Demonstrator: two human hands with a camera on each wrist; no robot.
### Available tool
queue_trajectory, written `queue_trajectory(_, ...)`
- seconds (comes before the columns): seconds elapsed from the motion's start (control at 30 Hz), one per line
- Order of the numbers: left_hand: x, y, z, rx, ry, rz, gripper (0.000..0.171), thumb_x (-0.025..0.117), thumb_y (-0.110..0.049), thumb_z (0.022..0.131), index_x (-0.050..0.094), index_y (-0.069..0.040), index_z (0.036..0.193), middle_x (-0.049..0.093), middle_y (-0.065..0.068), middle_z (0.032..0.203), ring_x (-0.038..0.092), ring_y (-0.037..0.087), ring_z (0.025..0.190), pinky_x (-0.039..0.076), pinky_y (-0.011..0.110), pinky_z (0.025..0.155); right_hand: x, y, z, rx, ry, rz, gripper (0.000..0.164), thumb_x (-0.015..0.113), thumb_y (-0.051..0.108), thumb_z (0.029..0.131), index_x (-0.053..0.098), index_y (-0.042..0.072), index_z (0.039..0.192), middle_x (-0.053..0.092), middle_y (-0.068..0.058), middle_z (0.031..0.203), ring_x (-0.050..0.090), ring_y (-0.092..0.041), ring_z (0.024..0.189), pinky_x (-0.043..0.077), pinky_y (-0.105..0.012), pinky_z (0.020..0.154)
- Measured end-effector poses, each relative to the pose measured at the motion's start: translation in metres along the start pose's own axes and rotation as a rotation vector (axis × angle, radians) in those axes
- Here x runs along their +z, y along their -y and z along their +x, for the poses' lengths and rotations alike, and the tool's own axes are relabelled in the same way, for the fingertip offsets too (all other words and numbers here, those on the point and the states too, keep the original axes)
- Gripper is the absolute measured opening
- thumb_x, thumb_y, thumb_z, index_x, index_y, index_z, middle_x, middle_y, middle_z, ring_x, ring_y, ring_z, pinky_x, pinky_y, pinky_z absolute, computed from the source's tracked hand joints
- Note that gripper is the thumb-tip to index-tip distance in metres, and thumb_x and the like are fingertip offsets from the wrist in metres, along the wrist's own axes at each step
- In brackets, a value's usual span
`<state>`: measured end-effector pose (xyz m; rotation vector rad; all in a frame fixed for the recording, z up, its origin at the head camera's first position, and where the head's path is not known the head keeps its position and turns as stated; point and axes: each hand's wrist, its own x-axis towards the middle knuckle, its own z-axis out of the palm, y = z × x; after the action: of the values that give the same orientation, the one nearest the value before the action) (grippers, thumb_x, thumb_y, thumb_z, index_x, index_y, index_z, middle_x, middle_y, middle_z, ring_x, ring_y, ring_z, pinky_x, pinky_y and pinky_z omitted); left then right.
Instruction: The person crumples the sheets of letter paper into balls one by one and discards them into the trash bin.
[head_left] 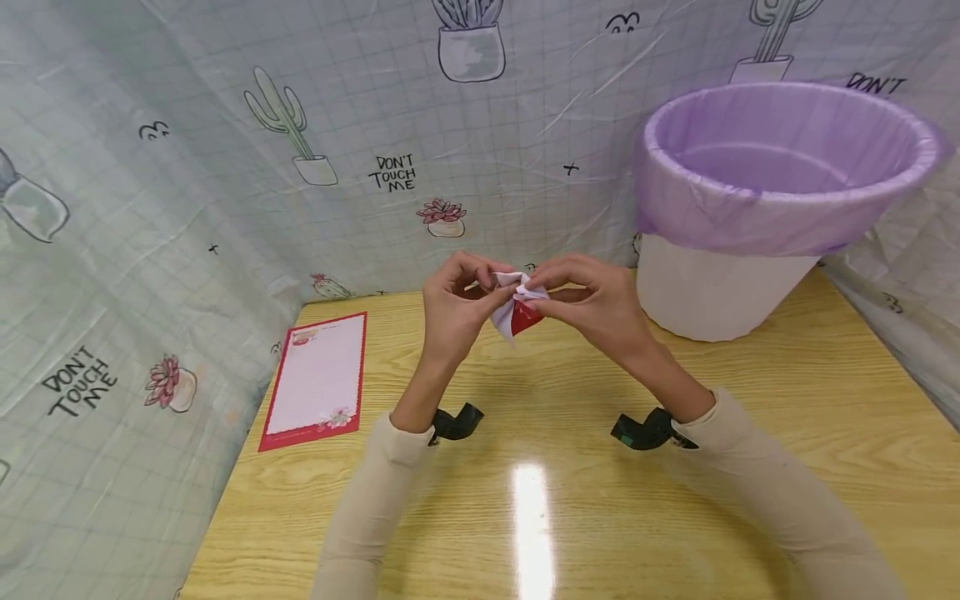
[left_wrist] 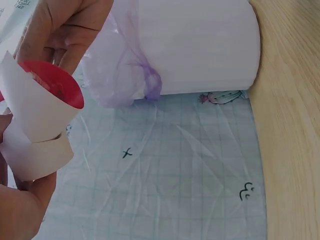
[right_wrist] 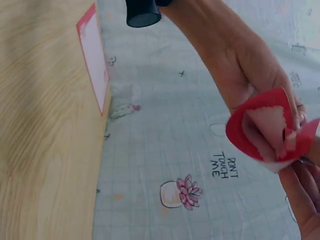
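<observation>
Both hands hold a piece of white paper with a red border (head_left: 527, 317), folded and curled on itself, raised in front of the patterned sheet. My left hand (head_left: 457, 304) pinches its left side between thumb and fingers. On the other side my right hand (head_left: 596, 300) grips the upper right part with thumb and fingertips. Seen from the left wrist, the paper (left_wrist: 37, 110) is a rolled white shape with a red inner face at its opening. The right wrist view looks into the curled paper (right_wrist: 267, 122), with its red edge around a pale inside.
A flat sheet of stationery with a red border (head_left: 318, 379) lies at the table's left. At the back right stands a white bin (head_left: 705, 292) lined with a purple bag (head_left: 750, 217). Cactus-printed sheeting (head_left: 510, 125) hangs behind the wooden table (head_left: 600, 517).
</observation>
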<state>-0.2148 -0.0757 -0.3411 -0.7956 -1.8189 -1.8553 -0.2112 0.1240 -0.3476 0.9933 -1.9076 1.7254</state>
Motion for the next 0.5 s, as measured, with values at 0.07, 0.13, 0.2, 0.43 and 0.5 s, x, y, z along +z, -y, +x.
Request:
queue_trajectory(0.07,0.001,0.0,-0.001,0.003,-0.011,-0.001,0.026,0.076,0.013,0.084,0.052,0.003,0.081,0.073,0.014,0.099,0.071,0.023,0.09,0.06,0.029,0.073,0.001,-0.001,0.001,-0.062,-0.036,-0.065,0.025,0.081,-0.014,0.077,0.078,-0.001,0.098,0.075,-0.012,0.099,0.073,-0.015,0.085,0.061,-0.027,0.074)
queue_trajectory(0.13,0.001,0.0,-0.001,0.009,0.001,-0.014,0.02,0.075,0.013,0.085,0.056,0.005,0.084,0.072,0.016,0.102,0.071,0.022,0.094,0.061,0.029,0.077,0.0,-0.002,0.002,-0.132,-0.069,-0.121,0.024,0.081,-0.014,0.076,0.079,-0.002,0.097,0.076,-0.013,0.096,0.073,-0.013,0.084,0.061,-0.024,0.073)
queue_trajectory(0.2,-0.001,0.0,-0.001,0.027,0.048,-0.048,0.013,0.073,0.015,0.085,0.062,0.01,0.091,0.07,0.02,0.11,0.069,0.025,0.101,0.06,0.031,0.081,-0.001,-0.003,0.005,-0.178,-0.104,-0.14,0.024,0.081,-0.015,0.075,0.08,-0.003,0.096,0.076,-0.015,0.094,0.074,-0.012,0.086,0.06,-0.023,0.073)
queue_trajectory(0.43,-0.017,0.008,-0.004,0.081,0.283,-0.121,0.063,0.083,-0.008,0.083,0.052,0.018,0.131,0.05,0.027,0.145,0.054,0.035,0.129,0.055,0.038,0.098,-0.008,-0.002,0.012,-0.141,-0.142,-0.109,0.023,0.081,-0.016,0.075,0.08,-0.004,0.095,0.077,-0.018,0.096,0.073,-0.008,0.092,0.06,-0.024,0.075)
queue_trajectory(0.5,-0.021,0.011,-0.007,0.081,0.303,-0.106,0.079,0.086,-0.019,0.079,0.047,0.016,0.138,0.047,0.024,0.149,0.053,0.032,0.132,0.054,0.041,0.101,-0.009,0.0,0.012,-0.103,-0.143,-0.09,0.023,0.081,-0.015,0.076,0.08,-0.005,0.096,0.076,-0.019,0.097,0.073,-0.009,0.093,0.06,-0.025,0.077)
